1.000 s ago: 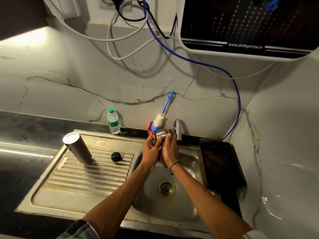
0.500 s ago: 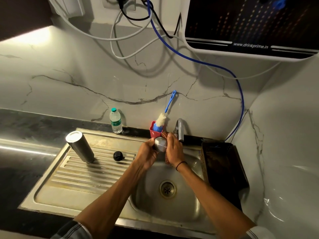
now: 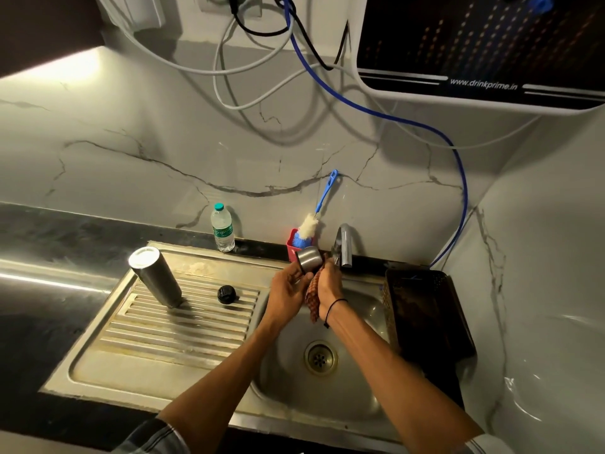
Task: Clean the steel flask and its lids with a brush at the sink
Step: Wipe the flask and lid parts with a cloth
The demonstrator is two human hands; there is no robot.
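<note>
A: Nearest first: what are the hands doing over the sink basin (image 3: 353,388)?

B: The left hand (image 3: 288,291) has its fingers curled round the steel cup lid (image 3: 309,258), holding it tilted just in front of the tap (image 3: 344,244). The right hand (image 3: 329,286) clutches a checked scrub cloth (image 3: 312,298) pressed against the lid's side.

A: How should that rub go well?

B: I'd say keep the lid pinned firmly, since wet steel likely slips, and turn it so the cloth reaches the rim and the inside. Stay over the basin, so a dropped lid falls in there.

A: And the rest of the task's things?

B: The steel flask (image 3: 155,276) stands on the ribbed drainboard (image 3: 147,339), with the black stopper lid (image 3: 226,294) beside it, apart. Both look as if they're waiting for their turn.

A: The brush?

B: The blue-handled bottle brush (image 3: 314,221) sits in a red holder (image 3: 291,249) behind the hands, touching nothing else. Reaching it means passing the tap.

A: Anything crowding?

B: A dark tray (image 3: 425,316) hugs the basin's right edge; a water bottle (image 3: 222,229) stands at the wall.
</note>
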